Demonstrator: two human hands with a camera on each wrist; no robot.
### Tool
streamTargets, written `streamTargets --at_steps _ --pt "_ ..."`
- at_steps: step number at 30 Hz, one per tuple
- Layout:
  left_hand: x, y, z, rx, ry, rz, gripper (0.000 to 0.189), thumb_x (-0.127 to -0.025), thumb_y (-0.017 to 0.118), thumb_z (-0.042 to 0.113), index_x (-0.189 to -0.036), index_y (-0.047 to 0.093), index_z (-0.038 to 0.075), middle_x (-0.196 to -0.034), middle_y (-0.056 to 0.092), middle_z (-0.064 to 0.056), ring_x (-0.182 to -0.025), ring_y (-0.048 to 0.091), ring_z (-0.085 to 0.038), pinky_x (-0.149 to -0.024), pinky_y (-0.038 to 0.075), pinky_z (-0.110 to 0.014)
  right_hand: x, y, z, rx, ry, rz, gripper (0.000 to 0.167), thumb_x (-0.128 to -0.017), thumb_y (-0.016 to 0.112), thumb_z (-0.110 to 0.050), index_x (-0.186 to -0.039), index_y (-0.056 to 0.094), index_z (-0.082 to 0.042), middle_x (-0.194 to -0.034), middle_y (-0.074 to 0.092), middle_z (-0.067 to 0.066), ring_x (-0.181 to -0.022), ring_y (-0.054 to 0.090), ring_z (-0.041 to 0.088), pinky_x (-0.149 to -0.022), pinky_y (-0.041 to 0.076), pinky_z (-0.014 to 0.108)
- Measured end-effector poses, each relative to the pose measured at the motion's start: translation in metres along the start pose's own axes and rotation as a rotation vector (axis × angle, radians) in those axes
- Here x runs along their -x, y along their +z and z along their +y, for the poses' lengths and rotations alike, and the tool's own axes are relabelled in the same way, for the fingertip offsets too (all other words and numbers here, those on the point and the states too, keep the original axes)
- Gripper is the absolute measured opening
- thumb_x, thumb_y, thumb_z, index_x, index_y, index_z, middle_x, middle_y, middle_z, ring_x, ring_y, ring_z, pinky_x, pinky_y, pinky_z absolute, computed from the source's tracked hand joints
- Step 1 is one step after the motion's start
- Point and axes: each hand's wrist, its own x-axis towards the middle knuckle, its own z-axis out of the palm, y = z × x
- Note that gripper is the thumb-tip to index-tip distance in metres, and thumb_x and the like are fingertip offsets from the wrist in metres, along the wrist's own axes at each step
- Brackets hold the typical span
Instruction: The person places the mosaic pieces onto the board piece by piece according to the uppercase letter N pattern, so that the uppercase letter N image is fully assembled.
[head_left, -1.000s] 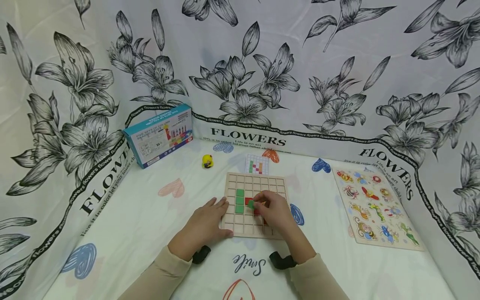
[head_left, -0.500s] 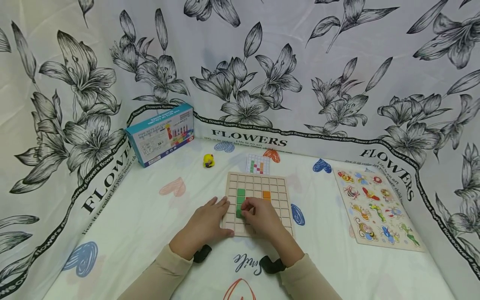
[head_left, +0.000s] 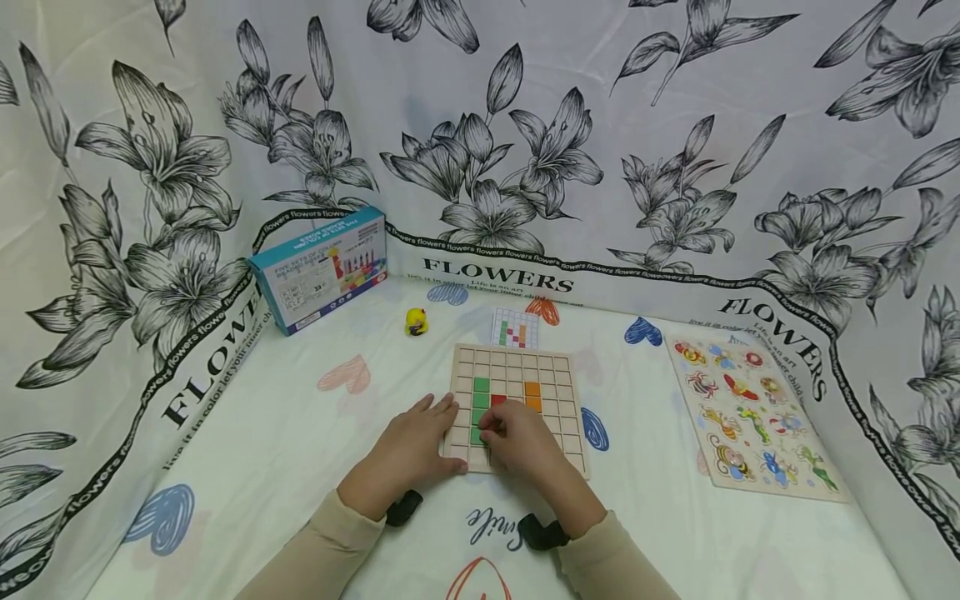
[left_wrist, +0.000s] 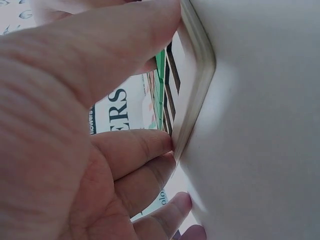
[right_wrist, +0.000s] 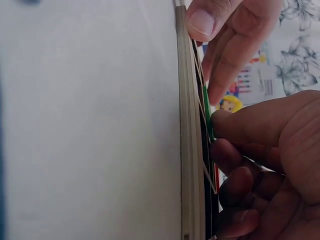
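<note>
A square wooden grid board [head_left: 558, 458] lies on the cloth. A column of green tiles [head_left: 481, 385] stands at its left, with red tiles [head_left: 497, 401] beside them and orange tiles [head_left: 532, 389] further right. My left hand [head_left: 405, 450] steadies the board, fingers fairly straight against its left edge and thumb at the near corner. Over the grid, my right hand [head_left: 525, 442] has thumb and index finger at the lowest green tile [head_left: 476, 437]. In the right wrist view the thumb touches green [right_wrist: 208, 112]. My right hand hides some cells and possibly more red tiles.
Beyond the board lies a small pattern card [head_left: 515, 327]. A yellow toy duck [head_left: 416, 322] stands to its left, near a blue and white box [head_left: 322, 271]. An insect puzzle board [head_left: 750, 417] lies at the right. Flower-printed fabric [head_left: 487, 167] rises behind.
My right hand has moved left and down across the grid, carrying a green tile to the bottom of the green column. It uncovered the orange tiles. My left hand stays put.
</note>
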Motion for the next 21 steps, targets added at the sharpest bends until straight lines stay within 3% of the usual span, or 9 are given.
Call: streamTargets --at_steps 10,15,18,21 --pt "-0.002 0.002 -0.001 -0.009 0.007 -0.002 0.094 -0.086 0.092 0.046 -0.161 0.053 0.005 -0.172 0.046 -0.012 -0.162 0.037 -0.041 -0.125 0.042 -0.062 0.002 0.001 0.001 -0.002 -0.002 0.001 0.005 -0.1 0.079 -0.013 -0.103 0.081 -0.016 -0.099 0.07 -0.007 -0.091 0.061 0.014 -0.089 0.057 0.035" --pt "-0.002 0.003 -0.001 -0.004 0.01 0.0 0.094 -0.086 0.092 0.046 -0.16 0.054 0.004 -0.172 0.046 -0.012 -0.162 0.038 -0.041 -0.125 0.042 -0.062 0.002 -0.001 -0.001 -0.008 0.0 0.018 0.005 -0.101 0.078 -0.014 -0.103 0.08 -0.018 -0.098 0.067 -0.007 -0.09 0.06 0.015 -0.08 0.055 0.031" --pt "-0.002 0.002 -0.002 0.031 -0.005 -0.008 0.093 -0.088 0.09 0.048 -0.162 0.052 0.005 -0.173 0.044 -0.011 -0.163 0.035 -0.04 -0.127 0.04 -0.062 0.005 -0.007 -0.003 -0.027 -0.017 0.058 0.004 -0.103 0.076 -0.018 -0.106 0.079 -0.019 -0.098 0.065 -0.007 -0.087 0.058 0.014 -0.074 0.052 0.028" --pt "-0.002 -0.002 -0.001 0.083 -0.019 0.052 0.086 -0.092 0.086 0.048 -0.161 0.054 0.006 -0.175 0.041 -0.013 -0.165 0.033 -0.04 -0.128 0.037 -0.064 0.008 -0.019 -0.006 -0.06 -0.076 0.148 0.006 -0.104 0.075 -0.017 -0.108 0.079 -0.018 -0.099 0.068 -0.007 -0.085 0.058 0.012 -0.073 0.052 0.025"
